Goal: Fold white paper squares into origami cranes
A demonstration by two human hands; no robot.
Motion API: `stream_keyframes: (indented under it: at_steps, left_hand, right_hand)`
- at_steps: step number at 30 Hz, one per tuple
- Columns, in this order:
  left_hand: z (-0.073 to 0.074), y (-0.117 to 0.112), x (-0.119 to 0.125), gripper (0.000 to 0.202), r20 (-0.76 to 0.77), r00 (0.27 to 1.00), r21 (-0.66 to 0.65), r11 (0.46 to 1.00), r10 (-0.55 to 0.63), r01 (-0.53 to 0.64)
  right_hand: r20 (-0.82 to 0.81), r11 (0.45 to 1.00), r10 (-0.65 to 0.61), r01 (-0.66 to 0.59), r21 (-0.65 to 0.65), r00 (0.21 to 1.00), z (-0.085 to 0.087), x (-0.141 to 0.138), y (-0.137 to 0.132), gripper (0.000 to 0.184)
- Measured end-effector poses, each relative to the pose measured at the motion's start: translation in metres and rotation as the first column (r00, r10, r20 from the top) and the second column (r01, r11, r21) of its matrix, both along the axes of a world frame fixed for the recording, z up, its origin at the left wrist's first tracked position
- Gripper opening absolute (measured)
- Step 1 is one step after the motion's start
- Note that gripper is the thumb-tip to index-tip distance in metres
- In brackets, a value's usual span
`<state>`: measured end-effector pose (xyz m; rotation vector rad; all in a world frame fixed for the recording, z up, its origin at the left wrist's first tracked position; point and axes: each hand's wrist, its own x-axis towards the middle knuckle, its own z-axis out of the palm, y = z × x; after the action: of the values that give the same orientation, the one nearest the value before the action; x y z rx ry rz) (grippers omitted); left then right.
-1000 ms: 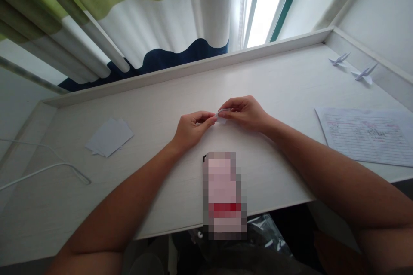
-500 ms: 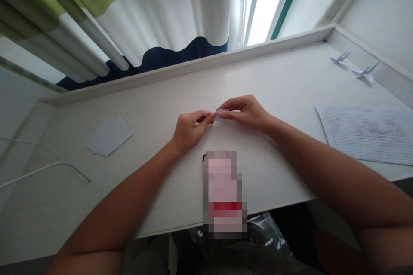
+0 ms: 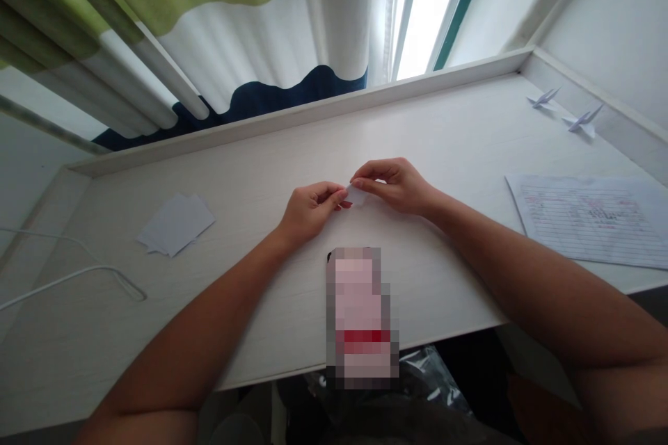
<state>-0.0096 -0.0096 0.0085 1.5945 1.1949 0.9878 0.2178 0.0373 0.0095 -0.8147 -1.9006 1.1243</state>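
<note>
The small folded paper sat just above the counter between both hands, its long axis running left to right, the left hand and right hand each pinching one end with their fingers.

Nothing here reads clearly. The lined sheet at the right of the desk carries rows of handwriting, some in reddish ink, but every word is too small and blurred to make out. The phone at the near edge is blurred over, showing only a red band and no legible text. The small paper slips at the left look blank.
</note>
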Motion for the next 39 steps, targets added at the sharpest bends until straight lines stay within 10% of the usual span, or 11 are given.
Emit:
stream_keyframes:
  at_steps: [12,39]
  left_hand:
    - [-0.004,0.001,0.004,0.05,0.076,0.997,-0.056,0.998,0.003,0.001]
    - [0.006,0.002,0.0,0.048,-0.172,0.98,-0.016,0.995,-0.1,0.099]
  right_hand:
    - [-0.021,0.989,0.027,-0.03,-0.143,0.999,-0.005,-0.005,-0.001,0.033]
    - [0.061,1.0,-0.02,0.018,0.024,0.998,-0.001,-0.004,0.001,0.023]
